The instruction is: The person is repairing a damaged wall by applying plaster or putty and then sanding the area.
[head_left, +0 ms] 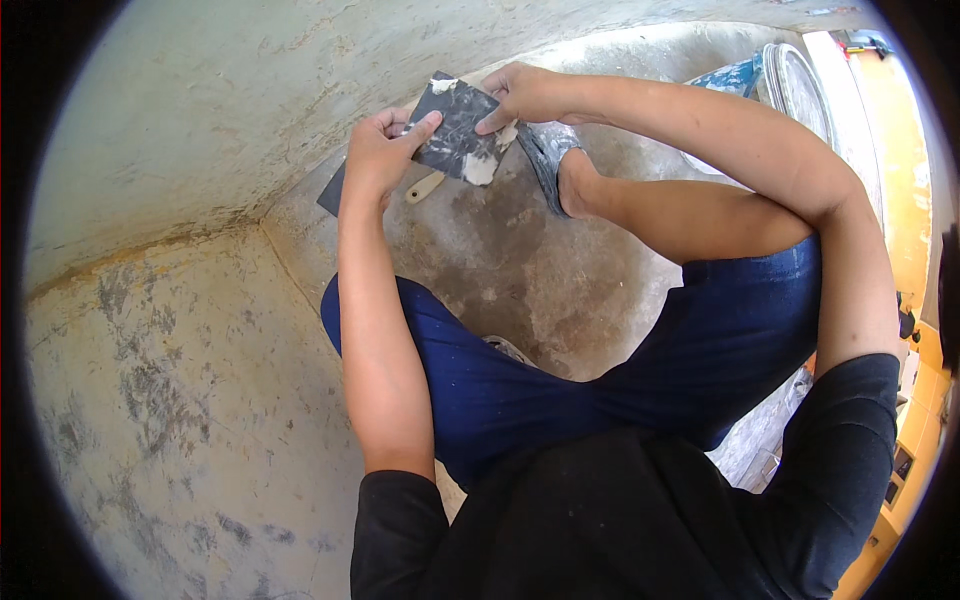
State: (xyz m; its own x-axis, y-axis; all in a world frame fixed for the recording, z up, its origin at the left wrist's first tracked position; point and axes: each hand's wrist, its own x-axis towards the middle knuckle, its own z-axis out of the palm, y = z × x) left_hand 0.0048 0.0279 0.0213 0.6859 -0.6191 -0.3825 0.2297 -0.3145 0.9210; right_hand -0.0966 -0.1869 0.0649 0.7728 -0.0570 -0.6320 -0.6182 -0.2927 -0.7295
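Note:
A dark grey, square-cornered sheet of sandpaper (452, 130) is held up in front of me, with whitish dust and worn pale patches on its face and edges. My left hand (380, 150) grips its left edge, thumb on top and fingers behind. At its upper right edge, my right hand (520, 98) pinches it between thumb and fingers. Below the sheet, on the floor, a cream handle (425, 187) with a hole in its end shows; the rest of that tool is hidden. Another dark flat piece (332, 190) sticks out beside my left wrist.
Stained plaster walls (200, 130) meet in a corner at the left, close to my left arm. The concrete floor (570, 290) has damp-looking patches. My sandalled foot (550, 165) stands beyond the sheet. At the far right is a paint-spattered bucket (795, 90).

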